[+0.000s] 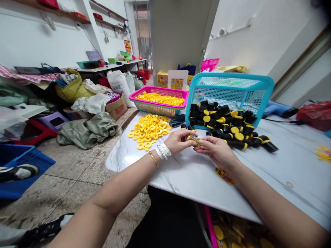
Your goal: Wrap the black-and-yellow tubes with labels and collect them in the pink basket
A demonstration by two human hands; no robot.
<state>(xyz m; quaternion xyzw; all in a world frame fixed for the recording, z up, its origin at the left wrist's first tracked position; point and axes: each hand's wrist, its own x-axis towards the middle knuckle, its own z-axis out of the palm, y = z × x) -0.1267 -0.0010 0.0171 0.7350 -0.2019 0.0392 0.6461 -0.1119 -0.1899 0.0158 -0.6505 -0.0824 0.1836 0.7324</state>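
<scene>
Yellow shows through the print on the shiny little piece (pixel 193 138) you hold above the marble-patterned table (pixel 181 175), but your fingers cover its ends, so its full outline and markings are hard to make out. Your left hand (pixel 179 140) and right hand (pixel 216 148) meet there, thumbs and fingertips pinched on it from either side. Its visible part runs roughly left to right, dipping slightly toward your right hand; which end is its front cannot be told. Your right wrist partly hides a printed strip (pixel 222 175). Flat, smooth yellow rings (pixel 150 130) lie heaped leftward; black tubes with round yellow ends (pixel 234 130) spill from a tipped turquoise mesh basket (pixel 269 84).
</scene>
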